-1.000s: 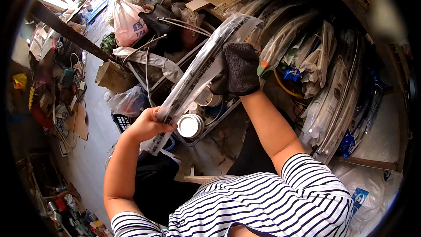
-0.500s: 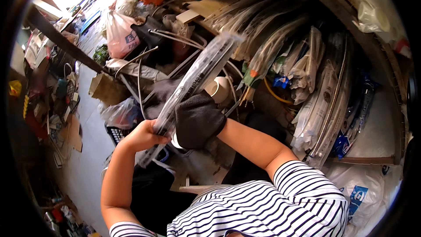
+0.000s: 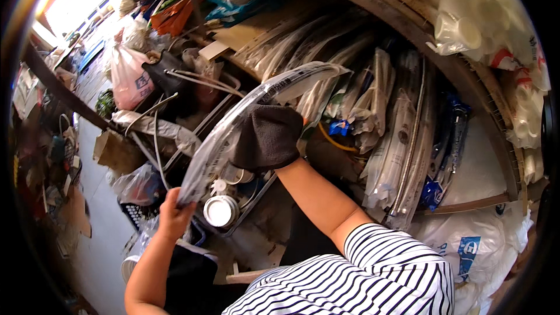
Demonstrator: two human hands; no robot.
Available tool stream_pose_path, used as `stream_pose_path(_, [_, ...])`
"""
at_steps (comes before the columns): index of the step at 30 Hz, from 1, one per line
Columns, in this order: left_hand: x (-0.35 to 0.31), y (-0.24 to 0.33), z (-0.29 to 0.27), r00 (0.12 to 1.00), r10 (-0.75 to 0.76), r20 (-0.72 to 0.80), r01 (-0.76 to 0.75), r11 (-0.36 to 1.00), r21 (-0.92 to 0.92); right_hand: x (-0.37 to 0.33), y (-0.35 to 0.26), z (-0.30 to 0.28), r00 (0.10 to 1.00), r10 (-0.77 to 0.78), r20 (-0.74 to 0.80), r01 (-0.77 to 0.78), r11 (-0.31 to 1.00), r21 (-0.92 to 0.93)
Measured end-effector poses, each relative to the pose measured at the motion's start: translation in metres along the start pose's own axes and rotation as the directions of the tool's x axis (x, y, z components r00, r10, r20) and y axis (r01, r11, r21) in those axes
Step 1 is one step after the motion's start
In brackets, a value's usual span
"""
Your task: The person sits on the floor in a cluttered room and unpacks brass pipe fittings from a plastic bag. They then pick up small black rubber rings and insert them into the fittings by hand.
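Observation:
My left hand (image 3: 174,213) closes around the lower end of a long, flat package in a clear plastic sleeve (image 3: 201,160). The package curves up and to the right, with dark print along it, and its far end bends over toward the shelf. A dark grey cloth (image 3: 269,139) covers my right hand and presses against the middle of the package. Under the cloth, the fingers of my right hand are hidden. Just below the package stands a small round container with a white lid (image 3: 220,211).
On the right, a curved shelf holds several plastic-wrapped hoses (image 3: 402,140) and a blue-wrapped bundle (image 3: 446,151). White plastic bags (image 3: 466,245) lie below it. A pink-white bag (image 3: 129,76), a cardboard box (image 3: 116,153) and a black crate (image 3: 131,213) stand at left.
The package has gone from nearly straight to bowed. My left hand has moved down and left with its end. The cloth sits higher along the package, and the lidded container has come into sight.

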State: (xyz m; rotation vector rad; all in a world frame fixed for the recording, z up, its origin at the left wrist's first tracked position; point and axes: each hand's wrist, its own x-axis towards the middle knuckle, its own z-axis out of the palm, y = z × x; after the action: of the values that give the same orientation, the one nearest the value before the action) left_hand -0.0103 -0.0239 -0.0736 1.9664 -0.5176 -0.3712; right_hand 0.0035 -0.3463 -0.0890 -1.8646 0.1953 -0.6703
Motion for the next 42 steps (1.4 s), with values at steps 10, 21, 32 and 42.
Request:
stream_pose_path(10, [0.126,0.047,-0.003,0.955,0.231,-0.187,-0.280,0.912,-0.301,0.017,-0.061,-0.014,0.977,0.076,0.198,-0.208,0.536,0.818])
stream_pose_path(21, [0.404,0.127,0.127,0.939,0.311,-0.146,-0.340,0.782,-0.523,0.031,-0.061,-0.001,0.897,0.233,0.376,0.220,0.502,-0.837])
stream_pose_path(32, [0.494,0.049,0.197,0.917,0.305,0.256,-0.393,0.793,0.464,0.034,-0.029,-0.007,0.923,0.139,0.358,0.118,0.785,-0.609])
stream_pose_path(42, [0.351,0.040,0.150,0.796,0.522,-0.306,-0.541,0.841,0.025,0.042,-0.020,0.020,0.696,-0.142,0.704,0.505,0.794,-0.339])
